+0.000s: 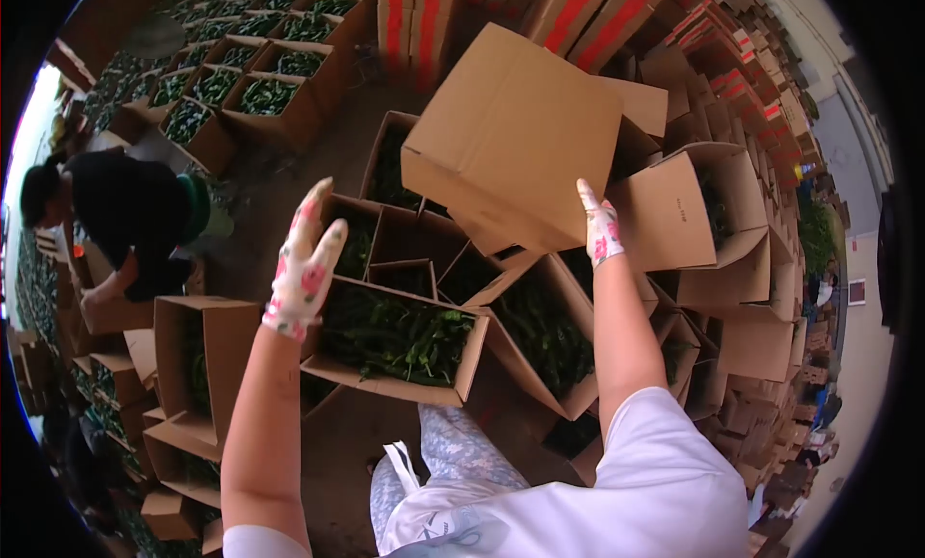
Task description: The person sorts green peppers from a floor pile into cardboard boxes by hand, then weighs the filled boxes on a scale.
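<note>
Two patterned white gloves with pink flowers cover my hands. My left hand is raised with thumb and fingers apart, holding nothing, above an open box's left side. At the lower right edge of a large, tilted cardboard box is my right hand, its thumb against the box and its other fingers partly hidden. Below my hands, an open carton of green peppers stands in front of my legs. To its right is another carton with long green peppers.
A crouching person in a dark shirt handles a box at the left. Rows of pepper-filled cartons fill the upper left. Stacked cartons with red stripes stand at the back. An open-flapped carton is at my right.
</note>
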`<action>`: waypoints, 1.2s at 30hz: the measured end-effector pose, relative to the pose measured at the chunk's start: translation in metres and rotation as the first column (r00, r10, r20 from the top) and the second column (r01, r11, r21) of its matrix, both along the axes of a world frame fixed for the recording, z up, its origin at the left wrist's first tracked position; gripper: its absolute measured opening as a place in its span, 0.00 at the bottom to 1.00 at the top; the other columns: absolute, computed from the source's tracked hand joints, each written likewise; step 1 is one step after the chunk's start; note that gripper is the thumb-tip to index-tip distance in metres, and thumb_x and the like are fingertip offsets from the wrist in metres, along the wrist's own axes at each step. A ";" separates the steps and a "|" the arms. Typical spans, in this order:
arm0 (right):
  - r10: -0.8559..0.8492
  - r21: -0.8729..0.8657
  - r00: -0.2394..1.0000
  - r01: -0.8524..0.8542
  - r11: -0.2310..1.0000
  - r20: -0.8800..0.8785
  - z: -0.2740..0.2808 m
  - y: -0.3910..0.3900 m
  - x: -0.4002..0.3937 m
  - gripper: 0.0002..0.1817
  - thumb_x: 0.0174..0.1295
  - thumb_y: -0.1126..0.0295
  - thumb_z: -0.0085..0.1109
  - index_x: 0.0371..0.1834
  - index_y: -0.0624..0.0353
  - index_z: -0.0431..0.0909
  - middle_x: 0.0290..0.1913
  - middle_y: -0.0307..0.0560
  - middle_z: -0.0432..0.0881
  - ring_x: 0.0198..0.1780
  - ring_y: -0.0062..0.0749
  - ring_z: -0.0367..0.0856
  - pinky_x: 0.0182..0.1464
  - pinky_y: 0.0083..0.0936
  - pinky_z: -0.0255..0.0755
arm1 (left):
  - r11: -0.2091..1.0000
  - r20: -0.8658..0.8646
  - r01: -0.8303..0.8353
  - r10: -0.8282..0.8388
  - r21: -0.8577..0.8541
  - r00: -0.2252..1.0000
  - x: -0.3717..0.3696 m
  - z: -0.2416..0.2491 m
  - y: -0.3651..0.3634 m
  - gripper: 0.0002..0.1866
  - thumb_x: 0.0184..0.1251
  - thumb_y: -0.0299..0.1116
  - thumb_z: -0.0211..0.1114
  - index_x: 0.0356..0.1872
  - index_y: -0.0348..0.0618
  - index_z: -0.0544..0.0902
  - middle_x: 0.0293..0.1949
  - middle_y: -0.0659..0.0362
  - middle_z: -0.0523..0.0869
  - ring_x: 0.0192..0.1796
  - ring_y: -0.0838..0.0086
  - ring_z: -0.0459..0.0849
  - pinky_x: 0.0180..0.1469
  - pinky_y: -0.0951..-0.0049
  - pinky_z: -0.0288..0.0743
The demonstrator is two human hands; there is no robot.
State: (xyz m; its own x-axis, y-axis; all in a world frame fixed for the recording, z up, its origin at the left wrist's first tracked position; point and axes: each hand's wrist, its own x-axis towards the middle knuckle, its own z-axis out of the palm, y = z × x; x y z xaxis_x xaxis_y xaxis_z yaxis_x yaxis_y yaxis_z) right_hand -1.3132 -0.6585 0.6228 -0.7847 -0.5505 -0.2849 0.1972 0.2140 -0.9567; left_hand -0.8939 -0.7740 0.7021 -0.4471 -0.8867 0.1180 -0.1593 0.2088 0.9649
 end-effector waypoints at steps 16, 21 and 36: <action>0.660 -0.148 0.751 -0.654 0.742 -0.010 0.100 0.089 0.180 0.42 0.60 0.67 0.63 0.74 0.62 0.48 0.72 0.53 0.58 0.73 0.34 0.55 0.71 0.27 0.50 | 0.671 0.152 -0.461 0.467 0.581 0.871 0.144 0.022 0.141 0.19 0.67 0.31 0.60 0.57 0.37 0.73 0.46 0.57 0.82 0.43 0.72 0.82 0.43 0.73 0.78; 0.964 -0.306 0.225 -0.916 0.259 0.142 0.111 0.108 0.255 0.40 0.62 0.67 0.60 0.73 0.65 0.49 0.73 0.55 0.56 0.73 0.35 0.54 0.71 0.27 0.51 | 0.421 0.209 -0.628 0.698 0.654 0.685 0.185 0.148 0.282 0.19 0.64 0.31 0.63 0.55 0.34 0.76 0.48 0.57 0.82 0.50 0.71 0.80 0.54 0.72 0.72; 0.993 0.018 -0.114 -0.993 -0.114 0.028 0.066 0.139 0.425 0.30 0.64 0.74 0.54 0.70 0.59 0.59 0.56 0.50 0.75 0.54 0.32 0.76 0.59 0.25 0.67 | -0.573 -0.040 -0.763 0.791 0.300 -0.610 0.446 0.162 0.632 0.23 0.64 0.48 0.64 0.58 0.55 0.72 0.50 0.62 0.79 0.45 0.73 0.80 0.30 0.68 0.78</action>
State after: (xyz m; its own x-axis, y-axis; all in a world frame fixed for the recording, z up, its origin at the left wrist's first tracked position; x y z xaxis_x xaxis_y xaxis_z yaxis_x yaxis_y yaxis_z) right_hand -0.8880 -0.5196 0.6886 0.6298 -0.7093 -0.3166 -0.2555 0.1958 -0.9468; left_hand -0.4482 -0.1416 0.8641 0.9743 0.1795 -0.1359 0.1451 -0.0391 0.9886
